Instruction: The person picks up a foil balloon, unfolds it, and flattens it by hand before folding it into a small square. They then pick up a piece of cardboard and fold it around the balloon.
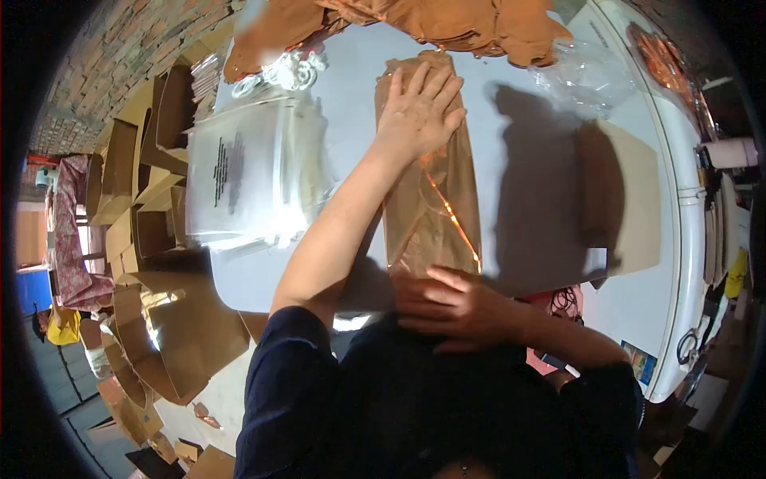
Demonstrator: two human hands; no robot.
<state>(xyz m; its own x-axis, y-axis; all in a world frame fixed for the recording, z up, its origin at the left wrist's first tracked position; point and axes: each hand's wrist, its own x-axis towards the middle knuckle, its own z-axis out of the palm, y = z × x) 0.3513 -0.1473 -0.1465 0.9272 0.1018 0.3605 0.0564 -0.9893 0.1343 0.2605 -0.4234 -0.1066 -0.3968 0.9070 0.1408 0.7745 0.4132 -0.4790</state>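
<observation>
A long brown item in a clear plastic wrapper (435,211) lies lengthwise on the pale table, with a bright streak of light along it. My left hand (420,112) rests flat on its far end, fingers spread. At the near end, close to my body, my right hand (451,307) is at the edge of the wrapper, partly in shadow and blurred; whether its fingers grip the plastic is unclear. Left of the item is a stack of clear plastic bags (247,172). Behind the bags sits a bundle of white loops (295,70). Brown folded pieces (455,28) lie along the far edge.
Crumpled clear plastic (586,76) lies at the far right of the table (359,56). A flat cardboard sheet (634,199) is on the right, beside a white appliance-like surface (674,160). Open cardboard boxes (187,343) crowd the left side. A brick wall (144,56) stands behind.
</observation>
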